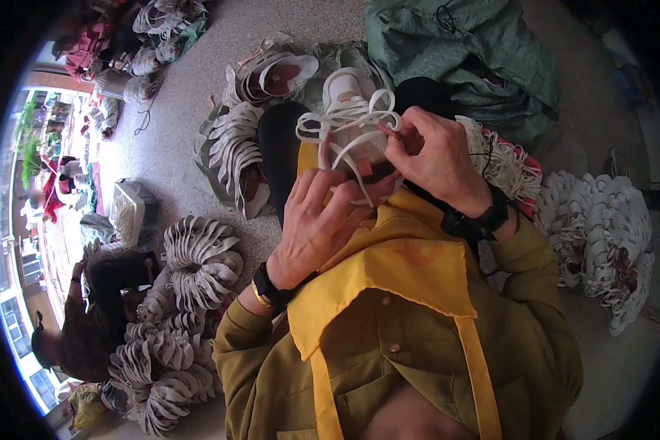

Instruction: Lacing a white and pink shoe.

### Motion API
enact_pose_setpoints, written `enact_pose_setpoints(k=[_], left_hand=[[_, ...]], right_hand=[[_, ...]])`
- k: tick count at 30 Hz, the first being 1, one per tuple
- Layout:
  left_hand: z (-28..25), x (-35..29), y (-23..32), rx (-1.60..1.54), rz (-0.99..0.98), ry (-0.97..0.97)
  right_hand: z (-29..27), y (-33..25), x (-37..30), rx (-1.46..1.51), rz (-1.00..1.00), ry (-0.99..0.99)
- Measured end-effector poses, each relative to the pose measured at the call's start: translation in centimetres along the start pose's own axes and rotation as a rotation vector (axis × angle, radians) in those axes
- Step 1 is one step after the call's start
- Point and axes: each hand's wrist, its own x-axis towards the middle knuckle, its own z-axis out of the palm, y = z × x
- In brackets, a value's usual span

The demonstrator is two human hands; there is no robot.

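A white shoe upper (363, 143) rests over my lap, its toe end or heel pointing away from me; I cannot tell which. White shoelace (345, 110) runs through it in loose loops. My left hand (315, 224) is closed on the near left edge of the upper, and a strand of lace runs down to its fingers. On the other side, my right hand (440, 158) is closed, with thumb and forefinger pinching the lace near its right loop. Curled fingers hide part of the upper's near end. A yellow apron (374, 279) lies beneath.
Stacked pale uppers (235, 150) lie on sacking at my left knee, with more bundles (202, 253) on the floor. White laces (502, 165) and another upper stack (601, 235) are at my right. A green sack (462, 59) stands ahead. A person (88, 315) sits at far left.
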Motion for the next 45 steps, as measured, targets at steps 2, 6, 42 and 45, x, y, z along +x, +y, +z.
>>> enact_pose_setpoints(k=[2,6,42,45], left_hand=[[0.4,0.1,0.1,0.028,-0.001,-0.036],[1.7,-0.3,-0.4,0.004,-0.009,-0.107],[-3.2,-3.8,-1.4,-0.8,-0.519,0.268],[-2.8,-3.6,-1.6,-0.812,-0.511,0.235]], right_hand=[[-0.1,-0.7,0.1,0.022,-0.016,-0.009],[0.1,-0.9,0.4,0.08,-0.036,-0.041],[0.7,1.1,-2.5,0.388,0.432,-0.4],[0.8,1.9,-2.7,0.411,0.404,-0.517]])
